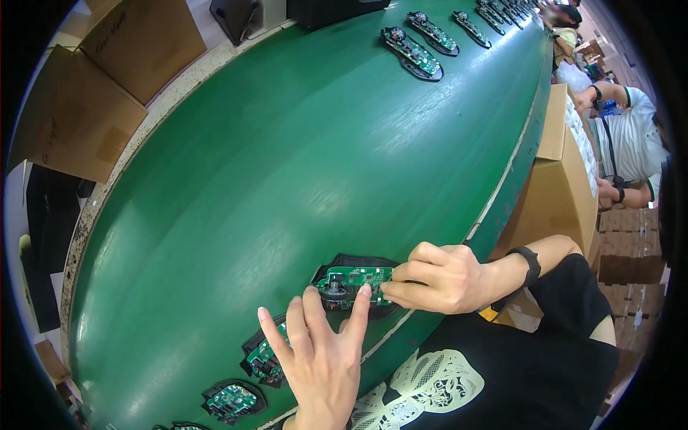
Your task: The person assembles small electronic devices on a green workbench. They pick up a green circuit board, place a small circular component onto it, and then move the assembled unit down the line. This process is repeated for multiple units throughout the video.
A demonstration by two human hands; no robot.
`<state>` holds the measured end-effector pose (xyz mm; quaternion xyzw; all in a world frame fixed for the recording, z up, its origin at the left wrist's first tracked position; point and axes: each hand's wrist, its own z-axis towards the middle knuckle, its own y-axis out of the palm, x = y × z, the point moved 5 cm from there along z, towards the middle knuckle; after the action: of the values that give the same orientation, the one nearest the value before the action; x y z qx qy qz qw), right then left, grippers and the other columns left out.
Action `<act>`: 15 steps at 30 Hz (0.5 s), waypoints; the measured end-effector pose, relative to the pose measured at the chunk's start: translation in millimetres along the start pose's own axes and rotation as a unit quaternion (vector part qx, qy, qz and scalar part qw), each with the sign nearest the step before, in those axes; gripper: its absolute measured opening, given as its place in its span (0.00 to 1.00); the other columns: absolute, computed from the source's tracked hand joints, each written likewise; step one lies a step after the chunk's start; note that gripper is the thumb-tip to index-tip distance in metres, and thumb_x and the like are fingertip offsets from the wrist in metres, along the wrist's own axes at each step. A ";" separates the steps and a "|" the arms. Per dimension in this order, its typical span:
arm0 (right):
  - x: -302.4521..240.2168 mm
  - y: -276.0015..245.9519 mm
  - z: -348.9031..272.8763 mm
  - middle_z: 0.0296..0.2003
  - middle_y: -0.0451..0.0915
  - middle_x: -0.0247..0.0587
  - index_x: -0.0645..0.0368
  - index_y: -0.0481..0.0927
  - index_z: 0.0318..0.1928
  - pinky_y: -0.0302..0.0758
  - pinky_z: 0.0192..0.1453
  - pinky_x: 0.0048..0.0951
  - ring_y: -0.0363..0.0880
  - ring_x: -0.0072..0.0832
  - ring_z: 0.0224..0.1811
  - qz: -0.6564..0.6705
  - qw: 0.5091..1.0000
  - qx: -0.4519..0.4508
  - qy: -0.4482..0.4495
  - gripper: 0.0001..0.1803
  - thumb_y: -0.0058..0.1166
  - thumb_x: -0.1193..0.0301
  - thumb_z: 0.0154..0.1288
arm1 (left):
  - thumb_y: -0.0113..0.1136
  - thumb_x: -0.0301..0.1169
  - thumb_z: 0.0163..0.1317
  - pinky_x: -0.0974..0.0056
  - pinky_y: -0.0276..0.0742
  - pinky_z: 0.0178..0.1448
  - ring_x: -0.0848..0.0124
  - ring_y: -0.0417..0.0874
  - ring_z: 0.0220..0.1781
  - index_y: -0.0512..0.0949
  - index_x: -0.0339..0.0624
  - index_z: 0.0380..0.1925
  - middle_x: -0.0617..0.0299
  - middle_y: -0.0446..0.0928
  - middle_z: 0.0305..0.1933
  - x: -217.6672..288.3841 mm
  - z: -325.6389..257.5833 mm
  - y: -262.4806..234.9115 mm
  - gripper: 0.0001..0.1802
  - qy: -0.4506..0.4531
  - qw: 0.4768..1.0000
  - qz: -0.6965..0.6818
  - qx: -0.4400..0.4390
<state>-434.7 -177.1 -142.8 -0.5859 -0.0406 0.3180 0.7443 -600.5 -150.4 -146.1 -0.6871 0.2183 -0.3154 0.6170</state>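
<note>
"How many circuit units were there?"

"One circuit board [356, 276] in a black shell [351, 259] lay at the hands. Left of the left hand [322, 358] were a partly covered unit [264, 360] and, farther off, a second unit [233, 401]. Well ahead of both hands I counted three more: the closest one [412, 54], a middle one [432, 34] and a third one [471, 29]. The row [492, 16] past them was too small to count."

"And the board at the hands?"

"It lay flat on the green work surface [236, 201], ahead of the left fingertips and just left of the right hand [441, 279]."

"What were the hands doing?"

"The left was spread, one fingertip on the board. The right's fingers were bunched at the board's right end; I couldn't tell whether they pinched anything."

"Anything beyond?"

"One open cardboard box [548, 193] and one co-worker [631, 143], both ahead and right of the right hand."
</note>
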 end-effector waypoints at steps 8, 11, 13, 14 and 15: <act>-2.8 1.9 0.0 0.28 0.71 0.28 0.57 0.83 0.32 0.68 0.19 0.19 0.71 0.20 0.31 -0.025 0.999 -0.016 -0.017 0.10 0.64 0.72 0.45 | 0.60 0.30 0.60 0.33 0.60 0.71 0.43 0.64 0.72 0.82 0.63 0.53 0.39 0.67 0.68 -5.7 12.4 11.7 0.20 0.012 0.992 -0.126 0.016; 1.2 -0.9 1.4 0.31 0.80 0.26 0.55 0.86 0.33 0.69 0.19 0.19 0.72 0.20 0.29 -0.027 0.998 -0.046 -0.039 0.12 0.70 0.72 0.43 | 0.63 0.29 0.57 0.35 0.60 0.72 0.42 0.65 0.71 0.83 0.62 0.51 0.39 0.67 0.67 -6.8 17.8 13.1 0.21 0.021 0.989 -0.146 -0.004; -0.1 -4.1 3.8 0.29 0.72 0.28 0.57 0.83 0.31 0.68 0.18 0.19 0.71 0.20 0.31 -0.044 0.996 -0.046 -0.062 0.10 0.64 0.72 0.44 | 0.58 0.28 0.59 0.34 0.60 0.71 0.43 0.67 0.69 0.82 0.61 0.52 0.37 0.67 0.66 -7.8 19.9 10.3 0.21 0.029 0.987 -0.157 -0.004; -0.8 -5.7 4.6 0.28 0.68 0.29 0.58 0.81 0.30 0.67 0.18 0.19 0.70 0.21 0.32 -0.051 0.995 -0.046 -0.073 0.09 0.61 0.72 0.45 | 0.58 0.27 0.59 0.34 0.60 0.72 0.44 0.67 0.68 0.82 0.60 0.53 0.38 0.67 0.66 -8.0 19.9 10.0 0.21 0.033 0.986 -0.165 -0.001; -1.0 -7.9 5.5 0.27 0.68 0.29 0.58 0.81 0.30 0.68 0.19 0.19 0.70 0.21 0.31 -0.052 0.994 -0.044 -0.081 0.09 0.62 0.72 0.45 | 0.58 0.27 0.58 0.34 0.60 0.72 0.44 0.68 0.68 0.82 0.60 0.53 0.38 0.67 0.66 -8.7 20.2 9.7 0.22 0.036 0.985 -0.170 0.003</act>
<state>-434.5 -173.9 -133.6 -0.5878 -0.1451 0.3229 0.7275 -591.5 -131.5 -157.9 -0.7002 0.1196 -0.4413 0.5483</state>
